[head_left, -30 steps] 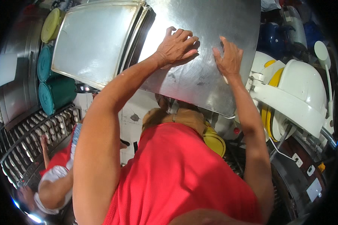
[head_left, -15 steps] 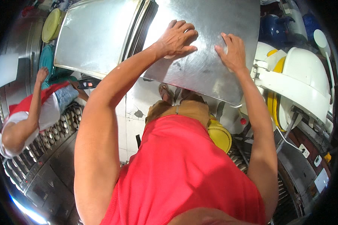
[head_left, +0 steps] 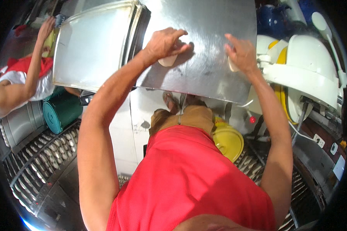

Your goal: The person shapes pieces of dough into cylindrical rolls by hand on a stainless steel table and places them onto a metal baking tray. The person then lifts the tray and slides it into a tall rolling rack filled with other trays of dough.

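Note:
My left hand (head_left: 166, 44) is cupped over a pale, smooth piece of dough (head_left: 167, 61) on the steel tabletop (head_left: 204, 23); its fingers are bent, with the index reaching forward. My right hand (head_left: 241, 54) curls in the same way over a second pale lump of dough (head_left: 232, 64), which shows only at the wrist-side edge of the palm. Both hands are near the front half of the table, roughly a forearm's width apart. The palms hide most of each piece.
Stacked metal baking trays (head_left: 92, 42) lie left of my hands. To the right stands a big white mixer-like machine (head_left: 312, 73). A yellow lidded bucket (head_left: 229, 142) is beside my legs, a green bin (head_left: 61, 113) farther left. Another person (head_left: 23, 81) works at the far left.
My left hand has shifted left and its fingers have drawn in, baring more of its dough. My right hand has moved slightly lower. The other person has moved up and away, arm reaching forward.

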A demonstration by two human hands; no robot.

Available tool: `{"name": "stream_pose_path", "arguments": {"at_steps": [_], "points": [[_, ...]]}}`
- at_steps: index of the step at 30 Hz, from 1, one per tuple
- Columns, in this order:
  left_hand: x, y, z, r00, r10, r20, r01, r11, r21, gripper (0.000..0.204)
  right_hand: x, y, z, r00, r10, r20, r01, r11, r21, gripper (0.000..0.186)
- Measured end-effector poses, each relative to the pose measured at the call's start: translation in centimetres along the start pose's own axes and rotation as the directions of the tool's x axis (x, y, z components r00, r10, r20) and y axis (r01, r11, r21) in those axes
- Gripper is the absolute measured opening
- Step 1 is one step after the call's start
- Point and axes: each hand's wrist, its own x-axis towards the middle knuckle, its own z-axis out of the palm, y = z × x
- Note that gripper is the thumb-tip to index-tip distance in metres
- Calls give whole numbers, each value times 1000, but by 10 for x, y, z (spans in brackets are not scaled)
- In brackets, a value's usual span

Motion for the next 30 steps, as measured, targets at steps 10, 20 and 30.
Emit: {"name": "stream_pose_path", "arguments": {"at_steps": [10, 20, 30], "points": [[28, -13, 35, 985, 15, -172, 14, 986, 166, 46, 26, 10, 39, 998, -58, -31, 53, 990, -131, 48], [-2, -9, 37, 982, 111, -150, -112, 994, -1, 34, 11, 1, 37, 989, 94, 119, -89, 995, -48, 40], [-26, -1, 38, 993, 28, -112, -25, 999, 34, 58, -6, -6, 30, 981, -152, -123, 134, 981, -144, 41]]}}
